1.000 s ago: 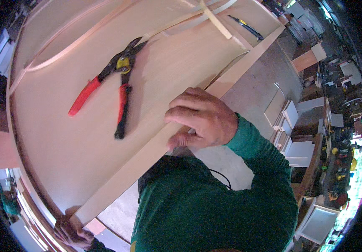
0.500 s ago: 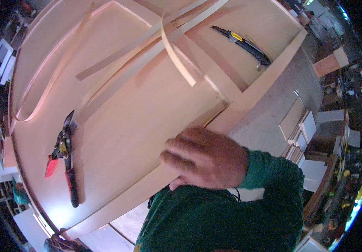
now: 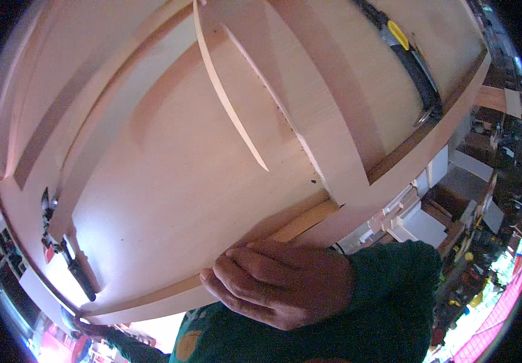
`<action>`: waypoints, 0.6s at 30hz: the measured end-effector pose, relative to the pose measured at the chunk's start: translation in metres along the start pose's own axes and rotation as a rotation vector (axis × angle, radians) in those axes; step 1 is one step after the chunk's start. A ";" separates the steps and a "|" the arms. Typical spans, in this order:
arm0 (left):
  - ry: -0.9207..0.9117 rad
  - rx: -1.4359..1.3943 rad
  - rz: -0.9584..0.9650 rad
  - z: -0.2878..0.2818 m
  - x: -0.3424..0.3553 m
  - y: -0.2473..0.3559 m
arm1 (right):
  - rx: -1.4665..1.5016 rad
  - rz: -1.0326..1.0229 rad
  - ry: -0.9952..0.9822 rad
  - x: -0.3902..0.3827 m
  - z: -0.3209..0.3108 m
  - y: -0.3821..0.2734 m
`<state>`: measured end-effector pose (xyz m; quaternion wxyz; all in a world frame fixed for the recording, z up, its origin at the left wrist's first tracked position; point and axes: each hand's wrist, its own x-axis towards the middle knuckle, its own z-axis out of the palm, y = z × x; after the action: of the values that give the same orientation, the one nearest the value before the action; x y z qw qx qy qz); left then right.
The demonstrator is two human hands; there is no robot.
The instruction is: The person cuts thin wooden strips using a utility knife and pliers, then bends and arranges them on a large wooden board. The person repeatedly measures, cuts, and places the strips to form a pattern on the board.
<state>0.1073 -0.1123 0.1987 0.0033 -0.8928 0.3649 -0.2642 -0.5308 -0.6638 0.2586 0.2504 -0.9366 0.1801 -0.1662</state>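
Big pale wooden panel (image 3: 170, 199) fills most of the view, its near edge running from lower left up to the right. A few thin veneer strips (image 3: 327, 115) lie across the top of it, one wide piece reaching down to the edge and a narrow one (image 3: 230, 103) curling up off the surface.

Right hand (image 3: 279, 281) sits at the panel's near edge, fingers curled and held close together, knuckles toward the camera, fingertips against the edge banding strip (image 3: 297, 224) that runs along there. Can't tell if it's really squeezing anything or just pressing. Green sleeve (image 3: 388, 302) behind it.

Left hand (image 3: 88, 330) is way down at the lower left corner of the panel, mostly cut off and dark, so no idea how its fingers are.

Snips with red and black handles (image 3: 67, 254) lie on the panel near the left edge, well apart from both hands. A yellow and black tool (image 3: 409, 57) lies up at the far right of the panel.
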 end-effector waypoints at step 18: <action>-0.152 0.011 -0.195 -0.006 0.006 0.010 | -0.157 0.111 -0.060 -0.010 -0.023 0.004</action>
<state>0.1017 -0.1224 0.2048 0.0102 -0.9415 0.2734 -0.1967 -0.5501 -0.6721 0.2725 0.1905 -0.9464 0.2368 -0.1091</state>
